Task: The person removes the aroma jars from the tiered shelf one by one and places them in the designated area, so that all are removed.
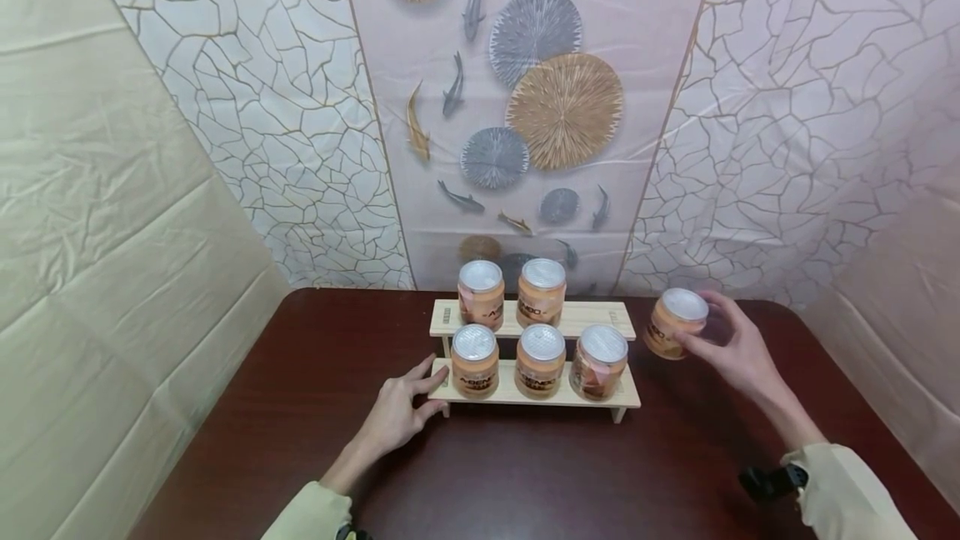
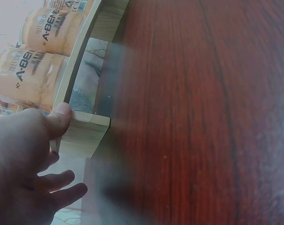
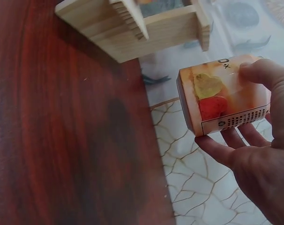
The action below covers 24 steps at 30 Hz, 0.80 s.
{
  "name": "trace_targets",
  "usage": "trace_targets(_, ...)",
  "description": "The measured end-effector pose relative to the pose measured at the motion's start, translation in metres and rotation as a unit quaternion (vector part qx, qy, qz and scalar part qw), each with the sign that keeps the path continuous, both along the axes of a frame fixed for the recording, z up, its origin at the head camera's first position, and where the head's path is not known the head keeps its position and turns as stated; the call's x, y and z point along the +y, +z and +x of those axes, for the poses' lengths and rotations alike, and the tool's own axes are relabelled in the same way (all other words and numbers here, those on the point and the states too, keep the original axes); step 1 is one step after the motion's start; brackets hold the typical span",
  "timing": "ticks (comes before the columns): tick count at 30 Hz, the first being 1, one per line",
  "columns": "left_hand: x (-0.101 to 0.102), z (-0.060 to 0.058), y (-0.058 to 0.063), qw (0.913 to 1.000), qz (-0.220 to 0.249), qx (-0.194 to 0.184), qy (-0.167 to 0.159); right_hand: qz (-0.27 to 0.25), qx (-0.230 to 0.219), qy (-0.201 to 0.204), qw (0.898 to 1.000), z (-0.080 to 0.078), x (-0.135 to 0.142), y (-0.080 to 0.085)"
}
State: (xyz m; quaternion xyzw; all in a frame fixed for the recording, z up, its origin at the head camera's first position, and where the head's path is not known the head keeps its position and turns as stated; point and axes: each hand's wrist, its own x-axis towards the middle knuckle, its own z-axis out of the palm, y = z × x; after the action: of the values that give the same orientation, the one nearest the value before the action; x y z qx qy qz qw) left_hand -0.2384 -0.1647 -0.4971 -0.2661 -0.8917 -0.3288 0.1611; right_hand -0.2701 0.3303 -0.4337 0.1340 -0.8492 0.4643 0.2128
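Note:
A two-tier wooden rack (image 1: 510, 392) stands on the table with several orange-labelled jars on it. Two jars, one of them this jar (image 1: 541, 293), sit on the upper tier; three, including a jar (image 1: 476, 361) at the left end, sit on the lower. My left hand (image 1: 399, 407) grips the left end of the lower tier; in the left wrist view its thumb (image 2: 60, 121) lies at the board's edge. Off the rack's right end, my right hand (image 1: 731, 348) holds another jar (image 1: 666, 326) between thumb and fingers. Yellow and red gummy pictures show on that jar (image 3: 212, 96) in the right wrist view.
The dark red-brown table (image 1: 517, 473) stretches out in front of the rack. Behind it hangs a patterned cloth (image 1: 465, 107) with fish and round leaf shapes. A beige cloth (image 1: 127, 273) walls the left side.

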Motion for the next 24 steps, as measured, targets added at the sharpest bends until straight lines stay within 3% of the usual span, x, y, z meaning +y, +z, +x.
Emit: trace_targets(24,0.001,0.001,-0.001,0.9998,-0.003,-0.018,0.008,0.000,-0.031,-0.024,0.999,0.016,0.002,-0.043)
